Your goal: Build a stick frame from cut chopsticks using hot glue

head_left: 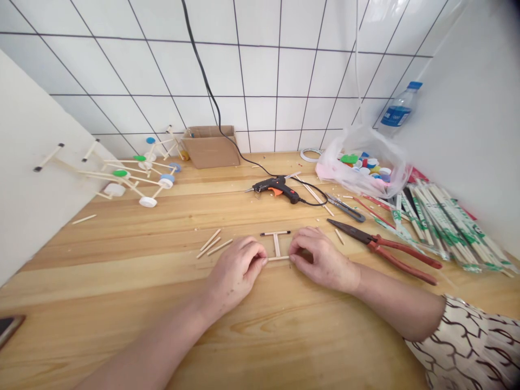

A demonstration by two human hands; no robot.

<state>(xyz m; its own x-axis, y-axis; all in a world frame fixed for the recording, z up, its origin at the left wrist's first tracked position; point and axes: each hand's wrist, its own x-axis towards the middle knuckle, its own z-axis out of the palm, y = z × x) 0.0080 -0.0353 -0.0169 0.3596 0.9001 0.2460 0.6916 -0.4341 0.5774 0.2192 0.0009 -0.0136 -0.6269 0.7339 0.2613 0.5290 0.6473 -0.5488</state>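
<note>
A small H-shaped frame of wooden sticks (277, 245) lies flat on the wooden table (260, 336). My left hand (235, 271) pinches the left end of its near crossbar, fingers closed. Resting on the table, my right hand (323, 260) pinches the right end of the same stick. A few loose short sticks (212, 244) lie just left of my left hand. A black and orange glue gun (277, 188) sits beyond the frame, its cord running up the tiled wall.
Red-handled pliers (385, 246) and scissors (345, 207) lie to the right. Packs of chopsticks (442, 225), a bag of bottle caps (363, 162) and a water bottle (400, 111) stand far right. A cardboard box (211, 146) and stick-and-cap models (134, 176) occupy the back left.
</note>
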